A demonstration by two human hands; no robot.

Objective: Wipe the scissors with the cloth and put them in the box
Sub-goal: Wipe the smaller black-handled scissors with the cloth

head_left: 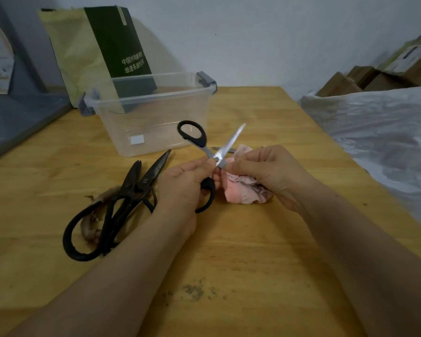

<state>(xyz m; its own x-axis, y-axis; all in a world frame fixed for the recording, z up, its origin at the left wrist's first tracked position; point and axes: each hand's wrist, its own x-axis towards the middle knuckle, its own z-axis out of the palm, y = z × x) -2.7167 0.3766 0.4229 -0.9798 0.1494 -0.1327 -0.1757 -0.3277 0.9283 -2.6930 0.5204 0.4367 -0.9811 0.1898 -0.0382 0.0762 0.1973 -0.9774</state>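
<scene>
1. Soft, even, fairly dim indoor light; shadows on the yellow wooden table (253, 239) are faint.
2. Glare whitens the steel blade of the black-handled scissors (230, 143).
3. Wide-angle distortion bends the table's edges; the crumpled white plastic sheet (374, 130) at right is smeared.

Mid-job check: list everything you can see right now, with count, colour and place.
scissors: one, silver blades, black handles, open, held above the table
cloth: one, pink, bunched against the scissors
old scissors: apparently two, dark, table left
box: one, clear, grey latches, table back
bag: one, yellow and green, behind box
table: one, wooden
left hand: grips scissors
right hand: holds cloth
</scene>
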